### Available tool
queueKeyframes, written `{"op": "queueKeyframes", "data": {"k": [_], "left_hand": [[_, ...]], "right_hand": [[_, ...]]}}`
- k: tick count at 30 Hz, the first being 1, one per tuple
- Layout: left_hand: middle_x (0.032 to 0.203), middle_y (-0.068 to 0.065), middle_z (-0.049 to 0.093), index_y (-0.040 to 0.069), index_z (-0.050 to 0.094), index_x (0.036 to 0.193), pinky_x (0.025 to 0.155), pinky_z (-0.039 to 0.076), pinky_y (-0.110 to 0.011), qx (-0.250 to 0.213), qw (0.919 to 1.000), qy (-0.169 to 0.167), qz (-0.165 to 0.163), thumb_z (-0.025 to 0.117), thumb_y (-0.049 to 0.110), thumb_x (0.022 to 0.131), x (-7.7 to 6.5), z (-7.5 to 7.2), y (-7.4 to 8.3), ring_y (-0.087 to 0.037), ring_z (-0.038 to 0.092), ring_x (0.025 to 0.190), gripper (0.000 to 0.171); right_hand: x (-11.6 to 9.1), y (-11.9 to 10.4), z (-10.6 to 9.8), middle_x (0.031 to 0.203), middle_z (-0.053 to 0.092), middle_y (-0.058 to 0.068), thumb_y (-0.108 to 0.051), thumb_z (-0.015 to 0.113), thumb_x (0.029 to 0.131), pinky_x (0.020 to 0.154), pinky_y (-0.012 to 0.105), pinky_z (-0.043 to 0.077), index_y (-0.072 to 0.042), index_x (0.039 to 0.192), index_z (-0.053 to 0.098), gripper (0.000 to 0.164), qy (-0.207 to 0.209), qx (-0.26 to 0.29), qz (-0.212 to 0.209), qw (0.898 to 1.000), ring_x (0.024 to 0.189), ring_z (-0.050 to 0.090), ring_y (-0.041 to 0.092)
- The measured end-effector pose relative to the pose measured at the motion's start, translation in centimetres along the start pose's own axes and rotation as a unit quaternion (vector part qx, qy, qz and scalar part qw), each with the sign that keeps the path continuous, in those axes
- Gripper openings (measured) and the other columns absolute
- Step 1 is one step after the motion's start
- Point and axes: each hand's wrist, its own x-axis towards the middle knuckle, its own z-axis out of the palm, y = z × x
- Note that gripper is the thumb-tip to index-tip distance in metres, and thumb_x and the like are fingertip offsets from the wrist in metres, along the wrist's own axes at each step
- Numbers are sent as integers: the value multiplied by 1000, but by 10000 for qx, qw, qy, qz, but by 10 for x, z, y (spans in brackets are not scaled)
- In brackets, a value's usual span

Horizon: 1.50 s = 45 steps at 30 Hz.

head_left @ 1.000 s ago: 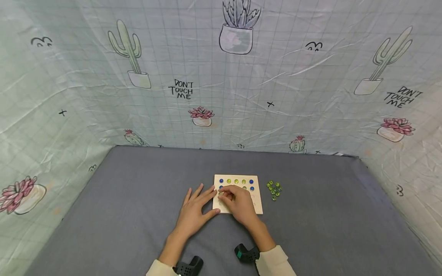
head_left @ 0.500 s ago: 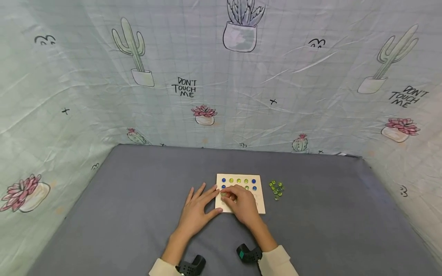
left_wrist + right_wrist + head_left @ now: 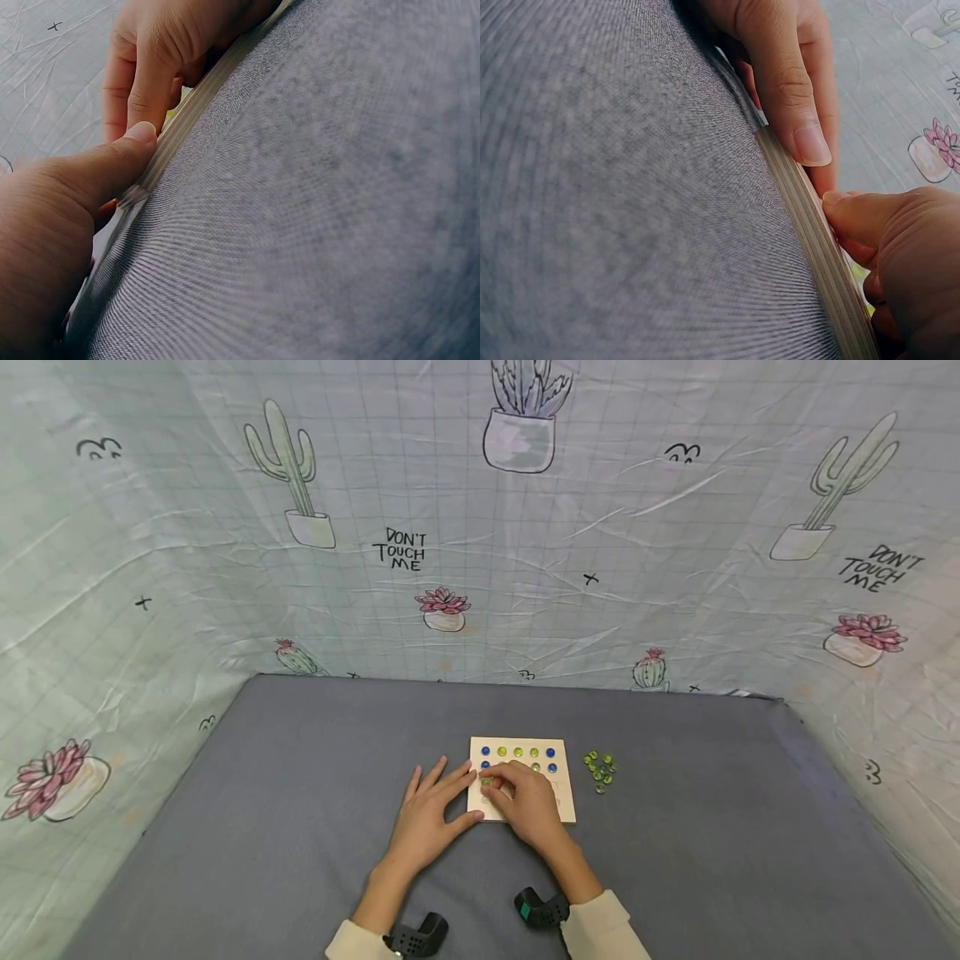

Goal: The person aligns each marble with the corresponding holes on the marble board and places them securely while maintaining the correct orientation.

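Note:
A square, pale wooden board (image 3: 566, 807) lies on the grey cloth with blue and yellow-green glass beads set in rows of round hollows. My left hand (image 3: 422, 828) rests at its left side with fingers spread, the thumb at the front left corner. In the right wrist view the left thumb (image 3: 810, 142) lies along the layered board edge (image 3: 802, 217). My right hand (image 3: 531, 807) is over the board, its thumb and forefinger pinching a green glass bead (image 3: 486, 782) at a hollow on the left side. That hand covers the middle of the board.
A loose group of green glass beads (image 3: 600, 768) lies on the grey cloth (image 3: 697, 827), right of the board. A printed cactus curtain (image 3: 337, 610) rises behind and along both sides. Black wrist cameras (image 3: 542, 910) sit on both wrists.
The head view has shifted slightly. Both hands stay in nearly the same place on the board, and the right fingers remain at the same hollow.

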Motion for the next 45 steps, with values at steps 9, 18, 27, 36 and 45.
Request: {"op": "queueKeyframes", "data": {"k": [9,18,27,36,45], "left_hand": [[142,2,49,18,58,135,115,10,-56,-29,10000,-9,-24,73,44,81,1,0,-1,-30,32,138,63],[142,2,49,17,58,135,114,10,-58,10,10000,8,-4,73,44,81,1,2,-2,-32,32,138,62],[143,2,48,16,58,135,115,8,-55,-95,9999,-15,-48,74,43,80,1,1,0,-31,30,138,63],[143,3,48,16,58,135,115,8,-55,-60,10000,-31,-64,72,46,81,2,1,0,-30,30,139,63],[142,2,49,17,59,134,116,8,-54,-59,9999,-54,-140,73,45,80,1,1,2,-30,30,139,63]], "right_hand": [[1,0,0,72,52,-14,-16,78,81,50,21,33,-15,99,74,18,64,-9,-83,9999,56,37,3],[0,-2,-1,74,54,-12,-14,78,81,53,22,37,-14,97,74,17,132,13,-14,9999,60,43,5],[-1,-2,-2,75,53,-14,-17,77,82,56,24,40,-15,99,74,17,98,6,62,9999,62,46,7],[0,-2,-5,75,55,-12,-16,74,86,51,22,36,-14,102,72,17,108,401,115,9991,56,39,3],[-1,0,-20,77,58,-11,-16,70,89,51,23,44,-13,104,72,15,54,1154,588,9916,59,49,6]]}}
